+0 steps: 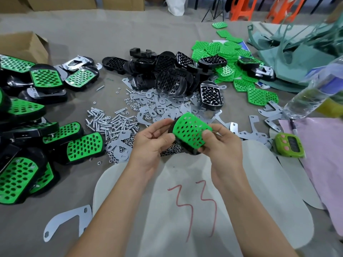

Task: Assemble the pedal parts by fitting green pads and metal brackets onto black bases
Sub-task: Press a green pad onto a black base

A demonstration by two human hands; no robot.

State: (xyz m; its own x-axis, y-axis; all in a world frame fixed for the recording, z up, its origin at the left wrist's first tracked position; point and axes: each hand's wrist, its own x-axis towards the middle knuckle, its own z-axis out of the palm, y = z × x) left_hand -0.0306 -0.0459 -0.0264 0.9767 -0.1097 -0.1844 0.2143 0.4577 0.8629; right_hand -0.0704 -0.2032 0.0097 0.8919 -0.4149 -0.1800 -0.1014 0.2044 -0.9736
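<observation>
Just beyond the far edge of the white sheet [185, 210] with the red "33", the person holds one green pad [191, 129] laid over a black base [193, 152], lifted off the table. Both hands pinch this pair. The left hand [154, 143] takes the left side with the thumb near the pad's edge, and the right hand [220, 145] takes the lower right side in the same way.

The pad bows upward in its middle, so it seems not yet fully seated on the base (whether its underside has caught in the base, the view does not show). To do this step well, the person should probably first match the outline of the pad to the outline of the base. Then both thumbs should press from one end to the other, until no corner stands up. Pressing only at the edges may leave the middle raised.

Farther from the sheet lie the metal brackets [167, 106], and left of them, still beyond the sheet, the screws [109, 119]. Finished pedals [46, 78] are piled well to the left of the sheet.
</observation>
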